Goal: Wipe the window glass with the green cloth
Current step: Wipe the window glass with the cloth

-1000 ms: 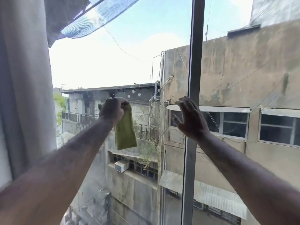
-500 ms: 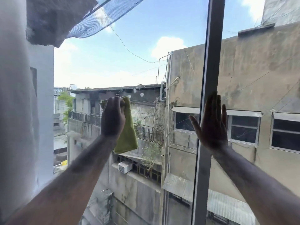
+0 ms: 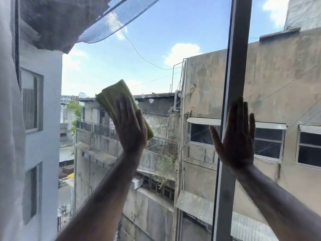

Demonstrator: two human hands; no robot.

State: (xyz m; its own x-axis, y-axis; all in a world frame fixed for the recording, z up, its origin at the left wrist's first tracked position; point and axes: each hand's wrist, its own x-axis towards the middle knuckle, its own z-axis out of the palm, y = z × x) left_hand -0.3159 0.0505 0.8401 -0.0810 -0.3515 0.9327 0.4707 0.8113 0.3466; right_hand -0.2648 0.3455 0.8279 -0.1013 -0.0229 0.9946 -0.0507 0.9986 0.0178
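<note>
The green cloth (image 3: 114, 94) is folded and lies flat against the window glass (image 3: 156, 49), left of centre. My left hand (image 3: 130, 127) presses on it with the palm and straight fingers, covering its lower middle part. My right hand (image 3: 238, 138) is spread flat with fingers apart, resting on the grey vertical window frame bar (image 3: 238, 49) and the pane beside it. It holds nothing.
A sheer white curtain (image 3: 8, 136) hangs along the left edge. Beyond the glass are concrete buildings, a net overhead at the top left, and sky. A second pane continues right of the frame bar.
My left hand has flattened from a fist and pushed the cloth up against the glass. The cloth no longer dangles. My right hand has settled flat on the frame bar. The view has shifted left.
</note>
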